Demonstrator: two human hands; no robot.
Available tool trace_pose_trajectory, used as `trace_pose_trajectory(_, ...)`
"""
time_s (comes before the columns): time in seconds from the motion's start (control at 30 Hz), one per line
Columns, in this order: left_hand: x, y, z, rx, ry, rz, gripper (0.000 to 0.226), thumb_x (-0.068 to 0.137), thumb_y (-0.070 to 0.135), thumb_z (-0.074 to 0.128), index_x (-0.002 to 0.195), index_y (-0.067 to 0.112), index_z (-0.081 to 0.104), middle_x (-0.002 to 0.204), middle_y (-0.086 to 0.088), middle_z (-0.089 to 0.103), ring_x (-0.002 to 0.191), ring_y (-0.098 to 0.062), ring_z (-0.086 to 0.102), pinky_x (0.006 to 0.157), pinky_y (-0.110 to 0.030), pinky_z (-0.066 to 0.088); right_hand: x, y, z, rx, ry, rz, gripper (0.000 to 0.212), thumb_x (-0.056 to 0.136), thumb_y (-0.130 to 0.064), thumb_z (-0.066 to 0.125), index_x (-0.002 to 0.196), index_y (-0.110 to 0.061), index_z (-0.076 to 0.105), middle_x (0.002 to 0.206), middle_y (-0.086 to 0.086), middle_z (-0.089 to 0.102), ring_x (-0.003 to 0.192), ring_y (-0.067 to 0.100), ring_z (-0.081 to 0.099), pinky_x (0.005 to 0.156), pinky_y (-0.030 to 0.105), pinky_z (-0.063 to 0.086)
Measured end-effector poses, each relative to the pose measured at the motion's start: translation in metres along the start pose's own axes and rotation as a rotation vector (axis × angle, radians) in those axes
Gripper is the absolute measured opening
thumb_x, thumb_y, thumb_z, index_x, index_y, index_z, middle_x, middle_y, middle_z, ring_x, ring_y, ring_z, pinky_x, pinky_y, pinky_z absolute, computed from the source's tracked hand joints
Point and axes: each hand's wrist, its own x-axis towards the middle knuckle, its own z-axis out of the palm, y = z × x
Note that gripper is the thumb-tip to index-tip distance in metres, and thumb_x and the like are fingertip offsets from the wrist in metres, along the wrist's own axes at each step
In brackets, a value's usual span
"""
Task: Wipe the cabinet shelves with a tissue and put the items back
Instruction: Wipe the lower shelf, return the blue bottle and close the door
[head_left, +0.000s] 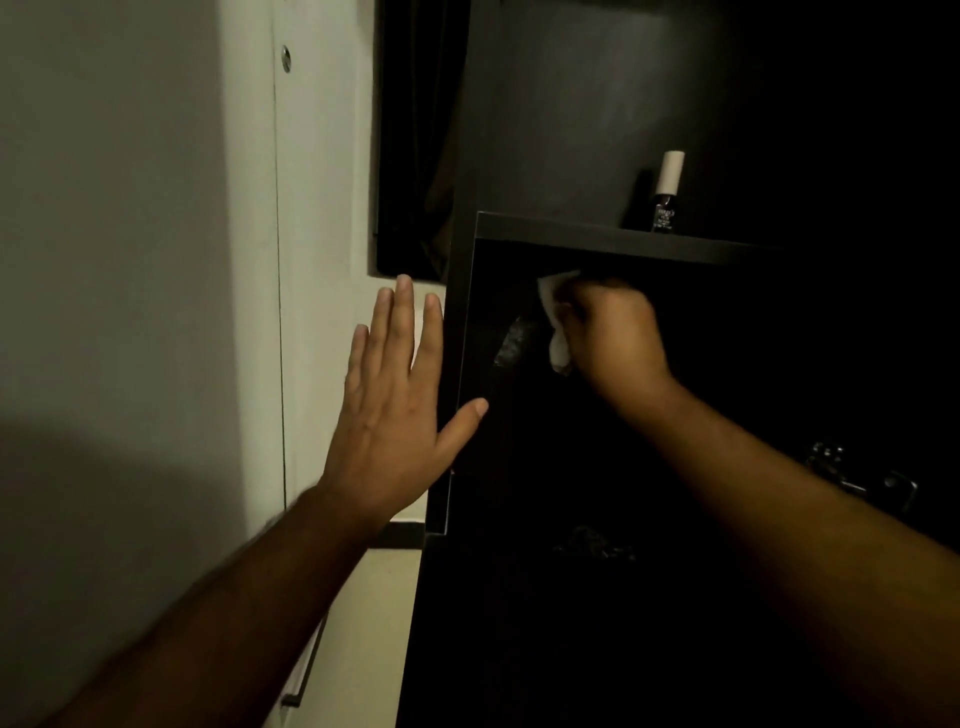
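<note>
A dark cabinet (462, 332) fills the right half of the head view. My right hand (613, 332) is inside its upper compartment, just under the top shelf board (623, 241), and grips a crumpled white tissue (556, 322). My left hand (395, 395) is raised flat with straight fingers beside the cabinet's left side panel, its thumb touching the panel's front edge. A small dark bottle with a white cap (666, 192) stands upright on top of the shelf board. The compartment's inside is too dark to see clearly.
A pale wall (130, 208) and a white door panel with a round fitting (285, 58) stand to the left. A dark curtain (415, 130) hangs behind the cabinet. Faint metal objects (857, 475) glint low right in the dark.
</note>
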Motion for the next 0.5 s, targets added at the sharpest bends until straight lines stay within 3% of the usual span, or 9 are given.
trace_pose_trajectory(0.17, -0.007, -0.002, -0.007, 0.105, -0.015, 0.094, 0.094, 0.09, 0.073, 0.026, 0.155, 0.014, -0.008, 0.162, -0.01, -0.015, 0.15, -0.025, -0.014, 0.121, -0.042, -0.006, -0.034, -0.021, 0.017, -0.227, -0.51, -0.447, 0.031, 0.095, -0.019, 0.052, 0.126, -0.015, 0.055, 0.127, 0.01, 0.049, 0.105, 0.03, 0.06, 0.081, 0.032, 0.046)
trace_pose_trajectory(0.23, -0.009, -0.003, -0.007, 0.133, -0.014, 0.129, 0.094, 0.09, 0.074, 0.023, 0.156, 0.012, -0.005, 0.163, -0.01, -0.013, 0.15, -0.027, -0.011, 0.121, -0.044, -0.003, -0.037, -0.009, 0.009, -0.307, -0.598, -0.409, 0.028, 0.093, -0.016, 0.052, 0.121, -0.017, 0.056, 0.123, 0.007, 0.049, 0.102, 0.029, 0.061, 0.074, 0.028, 0.042)
trace_pose_trajectory(0.3, -0.011, -0.001, -0.006, 0.124, -0.012, 0.151, 0.094, 0.091, 0.074, 0.023, 0.156, 0.012, -0.003, 0.163, -0.01, -0.011, 0.15, -0.027, -0.01, 0.12, -0.046, -0.001, -0.026, 0.007, 0.0, -0.236, -0.429, -0.226, 0.025, 0.087, -0.013, 0.059, 0.112, -0.014, 0.061, 0.115, 0.009, 0.056, 0.099, 0.031, 0.062, 0.077, 0.029, 0.047)
trace_pose_trajectory(0.4, -0.011, 0.005, -0.004, 0.093, 0.019, 0.141, 0.092, 0.092, 0.075, 0.019, 0.156, 0.013, -0.004, 0.163, -0.009, -0.011, 0.15, -0.026, -0.01, 0.119, -0.046, -0.001, 0.004, 0.013, -0.012, -0.061, -0.032, 0.016, 0.024, 0.086, -0.009, 0.06, 0.108, -0.006, 0.068, 0.107, 0.018, 0.066, 0.098, 0.038, 0.064, 0.084, 0.038, 0.051)
trace_pose_trajectory(0.5, -0.012, 0.013, -0.002, 0.05, 0.043, 0.114, 0.09, 0.093, 0.073, 0.016, 0.155, 0.012, -0.004, 0.163, -0.008, -0.012, 0.15, -0.025, -0.01, 0.119, -0.043, -0.003, 0.004, -0.014, -0.001, -0.031, -0.109, -0.044, 0.025, 0.093, -0.011, 0.055, 0.115, -0.005, 0.064, 0.115, 0.016, 0.062, 0.106, 0.035, 0.06, 0.088, 0.034, 0.045)
